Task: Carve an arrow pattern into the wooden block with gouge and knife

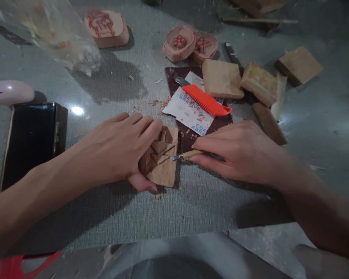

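Note:
A small square wooden block [163, 162] with cut lines carved into its top lies on the grey mat [174, 209]. My left hand [119, 149] is clamped over its left side, fingers across the top and thumb under the near edge. My right hand [238, 151] is closed on a carving tool [186, 155] with a pale wooden handle. Its metal tip touches the block's right edge.
Behind the block lie sandpaper sheets [189, 110] with an orange-handled knife [206, 100] on them. Further back are several wooden blocks [221, 79], round carved pieces with red markings [178, 42] and a plastic bag [55, 31]. A dark phone [29, 139] sits at the left.

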Action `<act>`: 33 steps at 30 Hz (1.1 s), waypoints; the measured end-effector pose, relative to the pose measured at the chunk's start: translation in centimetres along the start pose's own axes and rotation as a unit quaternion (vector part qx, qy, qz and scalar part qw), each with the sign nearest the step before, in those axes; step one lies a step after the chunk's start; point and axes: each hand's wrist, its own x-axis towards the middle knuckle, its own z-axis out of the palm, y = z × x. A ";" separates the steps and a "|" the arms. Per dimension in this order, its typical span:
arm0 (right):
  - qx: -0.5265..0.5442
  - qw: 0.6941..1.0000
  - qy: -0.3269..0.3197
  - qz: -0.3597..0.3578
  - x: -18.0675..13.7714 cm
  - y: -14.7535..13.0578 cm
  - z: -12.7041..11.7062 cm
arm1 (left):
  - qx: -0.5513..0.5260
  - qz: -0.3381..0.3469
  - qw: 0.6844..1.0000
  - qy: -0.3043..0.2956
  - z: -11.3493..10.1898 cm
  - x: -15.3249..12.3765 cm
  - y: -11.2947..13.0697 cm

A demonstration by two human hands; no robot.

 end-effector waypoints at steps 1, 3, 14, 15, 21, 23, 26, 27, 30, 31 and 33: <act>0.001 1.000 -0.004 0.001 0.0 0.0 0.0 | -0.004 0.000 1.000 0.002 0.0 0.0 0.0; 0.003 1.000 -0.007 0.004 0.1 -0.1 -0.1 | -0.012 0.002 1.000 0.004 -0.1 0.0 0.0; 0.003 1.000 0.003 -0.019 0.1 0.0 0.1 | -0.003 0.001 1.000 -0.004 -0.1 0.0 0.0; 0.005 1.000 0.003 -0.020 0.1 0.0 0.1 | -0.006 -0.003 1.000 -0.002 -0.1 0.0 0.0; 0.008 1.000 0.005 -0.022 0.0 0.1 0.3 | 0.006 0.004 1.000 -0.003 -0.1 -0.1 0.1; 0.007 1.000 0.006 -0.022 0.0 0.1 0.3 | 0.008 0.006 1.000 -0.005 -0.1 -0.1 0.0; 0.003 1.000 0.002 -0.020 0.1 0.1 0.4 | 0.012 0.005 1.000 -0.008 -0.1 0.0 0.0; 0.002 1.000 0.002 -0.021 0.1 0.1 0.4 | 0.011 0.005 1.000 -0.009 -0.1 0.0 0.0; 0.004 1.000 0.006 -0.025 0.0 0.1 0.3 | 0.003 0.003 1.000 -0.007 -0.1 0.0 -0.1; 0.005 1.000 0.008 -0.026 0.0 0.1 0.3 | 0.001 0.003 1.000 -0.003 0.0 0.0 -0.1; 0.008 1.000 0.008 -0.027 0.0 0.2 0.3 | 0.001 0.003 1.000 0.003 0.0 0.0 -0.1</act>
